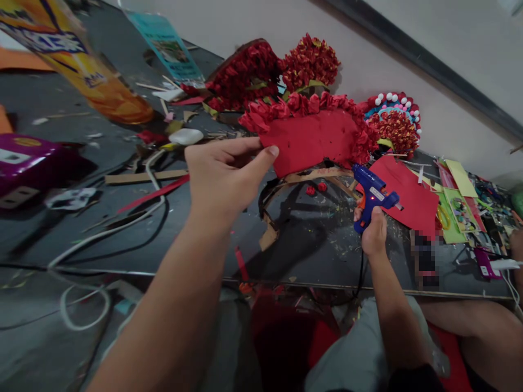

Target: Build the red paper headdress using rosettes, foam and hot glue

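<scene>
My left hand (224, 174) pinches the left edge of a red panel (314, 139) between thumb and fingers. Crumpled red paper flowers (306, 106) line the panel's top and right side, while its middle is bare red. Below it curves a brown cardboard band (314, 175). My right hand (375, 228) is wrapped round the handle of a blue glue gun (371, 193), whose nozzle points up and left at the panel's lower right corner. Whether the nozzle touches the panel I cannot tell. Two small red paper rosebuds (316, 188) lie on the table under the band.
Flower-covered red pieces (312, 62) stand against the wall. A red sheet (408, 193) lies right of the glue gun. At left are an orange drink bottle (102, 81), a purple box (36, 169) and a white cable (114, 223). Another person's leg (478, 326) shows at right.
</scene>
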Demonstrator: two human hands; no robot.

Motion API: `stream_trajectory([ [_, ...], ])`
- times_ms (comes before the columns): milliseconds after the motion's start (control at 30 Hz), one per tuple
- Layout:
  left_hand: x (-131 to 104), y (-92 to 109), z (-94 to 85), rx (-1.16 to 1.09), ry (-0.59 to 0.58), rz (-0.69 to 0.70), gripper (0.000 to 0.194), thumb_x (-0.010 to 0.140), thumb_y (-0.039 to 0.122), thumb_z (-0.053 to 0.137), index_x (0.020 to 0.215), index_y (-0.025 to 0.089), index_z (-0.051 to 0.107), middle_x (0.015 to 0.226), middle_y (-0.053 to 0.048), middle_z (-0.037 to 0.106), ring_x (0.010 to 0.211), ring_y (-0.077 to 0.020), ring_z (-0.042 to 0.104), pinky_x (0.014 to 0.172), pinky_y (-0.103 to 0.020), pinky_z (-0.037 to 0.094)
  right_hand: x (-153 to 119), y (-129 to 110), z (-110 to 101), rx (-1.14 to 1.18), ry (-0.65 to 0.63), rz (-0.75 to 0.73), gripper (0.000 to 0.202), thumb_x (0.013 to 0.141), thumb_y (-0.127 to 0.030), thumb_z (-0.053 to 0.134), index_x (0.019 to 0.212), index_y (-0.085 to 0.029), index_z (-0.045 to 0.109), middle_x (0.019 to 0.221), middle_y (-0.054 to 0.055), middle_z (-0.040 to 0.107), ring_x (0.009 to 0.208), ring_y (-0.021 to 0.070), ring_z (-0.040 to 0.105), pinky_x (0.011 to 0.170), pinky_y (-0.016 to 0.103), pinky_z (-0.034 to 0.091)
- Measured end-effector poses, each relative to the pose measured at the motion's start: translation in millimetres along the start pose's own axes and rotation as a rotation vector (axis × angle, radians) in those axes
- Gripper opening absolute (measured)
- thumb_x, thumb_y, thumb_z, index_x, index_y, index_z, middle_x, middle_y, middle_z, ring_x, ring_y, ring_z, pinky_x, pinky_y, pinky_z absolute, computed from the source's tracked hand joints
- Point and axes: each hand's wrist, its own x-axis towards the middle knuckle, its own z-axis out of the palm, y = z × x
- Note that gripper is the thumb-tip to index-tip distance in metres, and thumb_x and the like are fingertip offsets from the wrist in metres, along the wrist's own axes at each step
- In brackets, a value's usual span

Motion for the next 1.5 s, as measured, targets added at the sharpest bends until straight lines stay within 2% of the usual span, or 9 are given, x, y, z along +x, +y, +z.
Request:
stream_trajectory([
  [533,-1.2,-2.5,-1.0,0.009,0.017,-0.004,0.017,0.061,0.029,0.071,0.067,0.013,0.074,0.052,0.003,0.05,0.049,-0.0053,0.036,0.042,-0.016,0.029,-1.0,-1.6,0.0,-0.018,-0.012,-0.013,0.052,0.081,-0.068,0.036,0.081,-0.02,0.054,0.058,-0.003,0.051,0.053,0.0115,0.045,0.052,0.026,0.036],
  [833,-0.7,-2.9,0.0,0.006,0.038,-0.009,0.018,0.06,0.03,0.07,0.063,0.012,0.073,0.049,0.003,0.045,0.05,-0.0053,0.036,0.042,-0.015,0.027,-1.8,1.0,-0.9,0.012,-0.015,-0.018,0.05,0.081,-0.066,0.039,0.08,-0.019,0.056,0.058,-0.003,0.051,0.053,0.0106,0.045,0.051,0.025,0.035],
  [1033,-0.9,-6.5,-2.0,0.041,0.008,0.03,0.018,0.062,0.03,0.071,0.062,0.012,0.073,0.048,0.004,0.042,0.048,-0.0038,0.033,0.042,-0.015,0.024,-2.4,-1.8,-4.0,-0.122,-0.011,-0.008,0.048,0.084,-0.061,0.039,0.083,-0.018,0.061,0.064,0.0,0.058,0.057,0.0121,0.049,0.055,0.026,0.039],
  [1133,-0.9,-8.0,-1.0,0.038,0.032,0.016,0.019,0.062,0.029,0.07,0.069,0.012,0.075,0.048,0.004,0.046,0.048,-0.0036,0.034,0.043,-0.015,0.027,-5.6,-9.7,-11.0,-0.23,-0.016,-0.015,0.044,0.084,-0.057,0.043,0.087,-0.018,0.064,0.07,0.002,0.063,0.06,0.0134,0.052,0.057,0.027,0.04],
  [1200,-0.9,-8.0,-0.2,0.022,0.042,0.008,0.021,0.063,0.028,0.07,0.076,0.013,0.075,0.052,0.004,0.052,0.049,-0.0038,0.038,0.045,-0.016,0.031,-7.0,-17.0,-20.1,-0.257,0.04,-0.057,0.046,0.084,-0.058,0.043,0.086,-0.017,0.064,0.069,0.002,0.062,0.059,0.0138,0.053,0.056,0.027,0.04],
  [1267,-0.9,-7.1,-0.5,0.017,0.055,0.003,0.02,0.064,0.028,0.069,0.077,0.014,0.075,0.054,0.005,0.054,0.049,-0.0038,0.04,0.046,-0.017,0.032,-4.7,-23.5,-34.3,-0.294,0.184,-0.131,0.053,0.084,-0.06,0.037,0.086,-0.015,0.064,0.064,0.002,0.059,0.056,0.0142,0.051,0.055,0.027,0.04],
  [1367,-0.9,-4.4,-3.6,0.045,0.027,-0.05,0.013,0.069,0.028,0.067,0.074,0.017,0.073,0.053,0.006,0.054,0.049,-0.0039,0.042,0.048,-0.02,0.031,8.8,-25.0,-62.3,-0.59,0.444,-0.189,0.059,0.086,-0.059,0.031,0.096,-0.011,0.063,0.07,0.007,0.061,0.065,0.0196,0.056,0.061,0.032,0.042],
  [1433,-0.6,-2.6,-5.9,0.064,-0.007,-0.099,0.01,0.073,0.028,0.065,0.074,0.02,0.072,0.053,0.007,0.053,0.05,-0.0043,0.043,0.05,-0.024,0.03,22.5,-18.0,-80.1,-0.965,0.43,-0.071,0.055,0.086,-0.054,0.036,0.105,-0.01,0.062,0.082,0.013,0.065,0.078,0.026,0.061,0.068,0.036,0.043],
  [1500,0.1,-1.9,-6.9,0.058,-0.021,-0.127,0.009,0.073,0.028,0.064,0.075,0.022,0.071,0.055,0.006,0.055,0.051,-0.0048,0.043,0.052,-0.026,0.031,35.4,-7.1,-92.9,-1.24,0.341,0.122,0.051,0.087,-0.048,0.038,0.115,-0.011,0.06,0.092,0.018,0.066,0.086,0.0302,0.062,0.074,0.04,0.043],
])
